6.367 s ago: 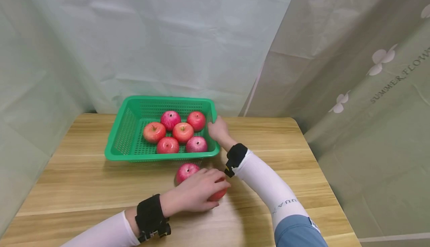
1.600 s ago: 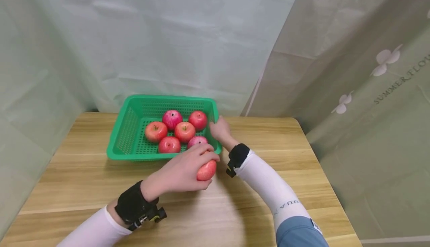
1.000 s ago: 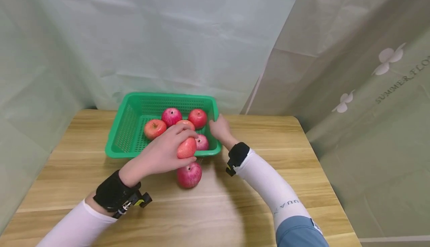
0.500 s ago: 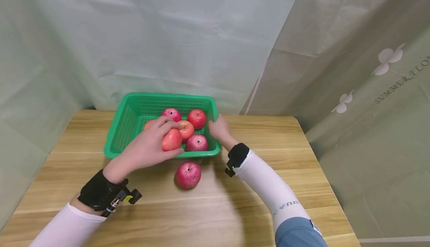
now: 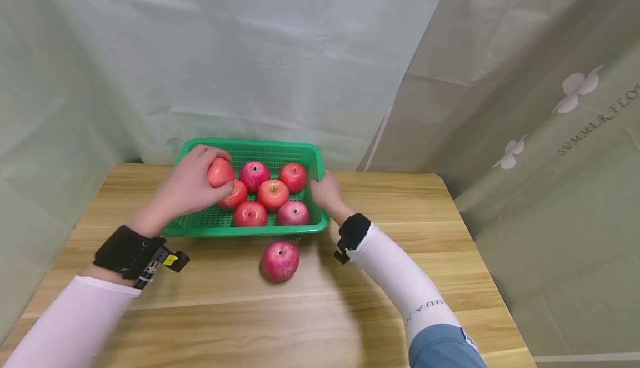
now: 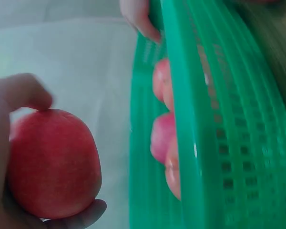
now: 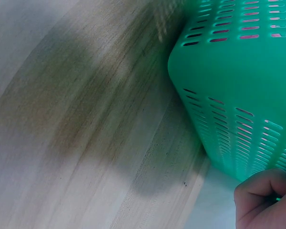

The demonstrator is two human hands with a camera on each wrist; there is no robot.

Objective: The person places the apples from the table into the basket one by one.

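Observation:
My left hand (image 5: 192, 182) grips a red apple (image 5: 220, 173) above the left part of a green plastic basket (image 5: 245, 231). In the left wrist view, thumb and fingers curl round this apple (image 6: 55, 164), beside the basket wall (image 6: 200, 143). Several red and pink apples lie in the basket, one of them an orange-red apple (image 5: 235, 195) partly hidden under the left hand. My right hand (image 5: 327, 192) holds the basket's right rim; in the right wrist view its curled fingers (image 7: 262, 191) show at the basket's edge.
One pink-red apple (image 5: 280, 260) sits on the wooden table (image 5: 310, 323) in front of the basket. A pale curtain (image 5: 260, 62) hangs close behind the table, and a printed curtain (image 5: 565, 201) hangs along the right side.
The left hand has picked the apple up from the table and carried it left and back over the basket. The right hand keeps its place on the rim.

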